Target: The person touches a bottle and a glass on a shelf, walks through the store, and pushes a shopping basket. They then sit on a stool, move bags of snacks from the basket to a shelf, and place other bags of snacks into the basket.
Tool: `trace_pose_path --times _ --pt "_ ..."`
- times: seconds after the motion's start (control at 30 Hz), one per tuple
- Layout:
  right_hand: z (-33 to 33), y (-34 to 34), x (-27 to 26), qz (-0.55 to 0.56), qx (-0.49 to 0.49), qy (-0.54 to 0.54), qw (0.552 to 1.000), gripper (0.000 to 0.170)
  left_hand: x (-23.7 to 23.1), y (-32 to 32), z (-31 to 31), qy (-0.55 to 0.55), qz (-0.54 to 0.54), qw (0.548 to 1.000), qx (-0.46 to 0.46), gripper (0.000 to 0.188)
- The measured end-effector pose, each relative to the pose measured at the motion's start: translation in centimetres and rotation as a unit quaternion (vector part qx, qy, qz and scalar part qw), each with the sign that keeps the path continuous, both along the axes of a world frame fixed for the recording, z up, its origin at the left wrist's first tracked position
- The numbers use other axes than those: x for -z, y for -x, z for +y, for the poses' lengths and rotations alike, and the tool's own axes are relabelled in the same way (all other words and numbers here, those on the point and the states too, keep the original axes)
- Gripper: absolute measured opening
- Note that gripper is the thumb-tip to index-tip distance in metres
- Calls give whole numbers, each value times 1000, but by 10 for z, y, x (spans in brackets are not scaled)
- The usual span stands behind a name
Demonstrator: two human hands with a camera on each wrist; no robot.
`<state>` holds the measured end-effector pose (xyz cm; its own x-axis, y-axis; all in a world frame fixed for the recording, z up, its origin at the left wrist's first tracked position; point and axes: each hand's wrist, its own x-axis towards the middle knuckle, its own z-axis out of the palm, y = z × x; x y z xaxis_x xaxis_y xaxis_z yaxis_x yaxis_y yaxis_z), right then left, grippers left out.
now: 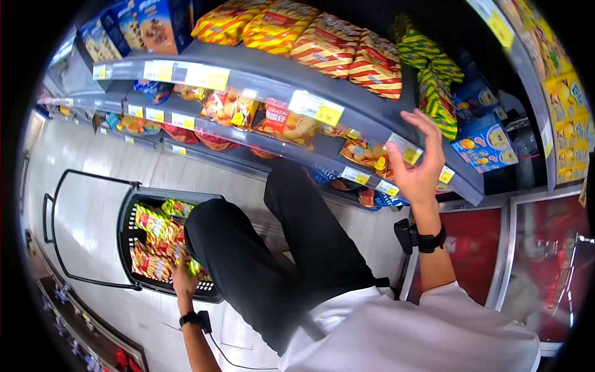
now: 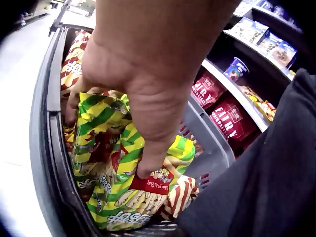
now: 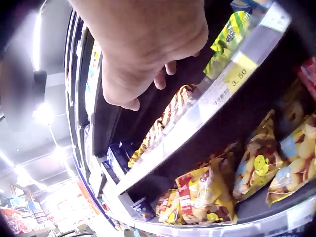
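My left hand reaches down into a black shopping basket on the floor. Its thumb presses on the face of a green-and-yellow striped snack bag, and its fingers go down on the other side, partly hidden among the packs. Red-and-cream striped snack bags lie beside it in the basket. My right hand is raised at the shelf's front edge with nothing in it, its fingers loosely bent. Green-and-yellow striped bags stand on the shelf just beyond its fingertips, next to red-and-cream striped bags.
Yellow-and-red striped bags and blue boxes share the upper shelf. Bags of round snacks fill the shelf below. The basket's handle lies folded out over the pale floor. My knees are between basket and shelf.
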<state>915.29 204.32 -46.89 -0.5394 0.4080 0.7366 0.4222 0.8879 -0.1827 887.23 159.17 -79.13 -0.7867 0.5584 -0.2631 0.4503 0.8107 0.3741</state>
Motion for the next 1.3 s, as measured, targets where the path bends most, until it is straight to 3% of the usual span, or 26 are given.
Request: trace_pose_path --times 0.07,0.23,0.33,0.47,0.53,0.6,0.63,0.67,0.7,0.73,0.77,0.8,0.83,0.87,0.93,0.97,1.0,1.03,1.07,1.13,1.2,1.23,1.3 --pt "-9 -3 -3 20 -37 31 999 46 -26 -1 -2 -2 -17 999 -43 67" --pt "-32 -8 -5 89 -112 103 984 44 -110 -3 -23 -109 82 986 -101 64" --pt "-55 -10 -6 105 -167 254 947 40 -180 -3 -33 -165 139 968 -129 59" --pt "-72 -4 -1 94 -229 400 883 35 -279 -17 -7 -296 206 929 -85 67" --pt "-83 -1 -2 73 -290 515 803 42 -322 -36 28 -397 152 899 -102 67" --pt "-94 -2 -10 48 -341 643 684 60 -338 -64 75 -532 76 829 -152 81" --pt "-96 -4 -13 33 -371 699 611 81 -356 -84 107 -573 6 810 -120 82" --pt "-102 -7 -16 38 -376 696 610 81 -351 -96 130 -598 -20 793 -115 79" --pt "-108 -9 -19 119 -409 711 560 86 -355 -116 159 -632 -83 768 -66 80" --pt "-111 -9 -21 195 -438 719 504 92 -372 -143 185 -600 -138 787 -43 82" --pt "-109 -8 -22 248 -455 643 564 85 -365 -155 210 -605 -112 788 -6 84" --pt "-104 -12 -30 249 -458 639 565 85 -365 -179 233 -648 -178 739 -43 91" --pt "-98 -20 -41 340 -372 657 561 75 -369 -194 249 -638 -237 732 -26 97" --pt "-90 -29 -49 425 -279 664 548 65 -370 -200 269 -617 -197 761 22 92" --pt "-64 -43 -56 472 -266 606 582 49 -374 -221 300 -639 -222 733 70 78" --pt "-54 -49 -63 499 -258 579 591 48 -360 -222 314 -624 -172 757 88 82" --pt "-44 -54 -68 524 -250 553 598 47 -366 -227 328 -632 -212 735 127 84" --pt "-30 -64 -69 509 -241 550 616 46 -362 -231 339 -619 -220 739 149 88" --pt "-19 -72 -70 496 -233 548 632 46 -356 -236 353 -635 -277 701 167 92" --pt "0 -81 -70 491 -209 544 647 46 -361 -244 364 -610 -162 747 210 95" --pt "17 -88 -64 490 -189 551 648 47 -351 -246 385 -633 -361 659 187 95" --pt "23 -90 -62 488 -191 552 649 47 -338 -241 395 -607 -272 720 197 94" --pt "33 -91 -58 462 -180 547 675 48 -332 -241 403 -608 -263 727 182 93"
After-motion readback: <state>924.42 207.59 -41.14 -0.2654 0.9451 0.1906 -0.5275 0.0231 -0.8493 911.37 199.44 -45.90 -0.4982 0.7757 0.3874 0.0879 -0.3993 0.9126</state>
